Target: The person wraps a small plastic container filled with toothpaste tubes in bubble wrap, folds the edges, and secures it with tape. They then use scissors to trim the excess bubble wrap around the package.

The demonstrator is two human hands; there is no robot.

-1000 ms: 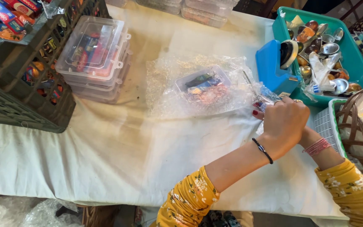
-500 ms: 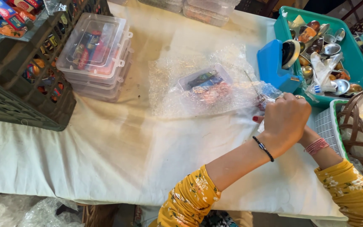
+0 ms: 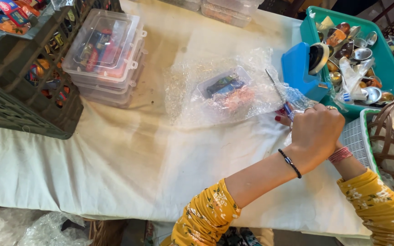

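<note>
We keep our left hand (image 3: 318,132) closed around the scissors (image 3: 282,93) at the edge of the bubble wrap (image 3: 220,89) over a small clear box (image 3: 224,86); our right hand (image 3: 292,122), mostly hidden, shows no readable grip. Short snips suit the wrap. The counter (image 3: 128,150) wears white cloth, with crates and a teal tray (image 3: 384,59) around.

Yellow floral sleeve (image 3: 206,216), white tablecloth (image 3: 128,168), teal tray (image 3: 391,68).

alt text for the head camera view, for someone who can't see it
Two hands in yellow floral sleeves, the left hand over the right hand, grip scissors at the edge of a bubble-wrap sheet covering a small clear box on a white-clothed table. Stacked clear boxes and a dark crate sit left, a teal bin right.
</note>
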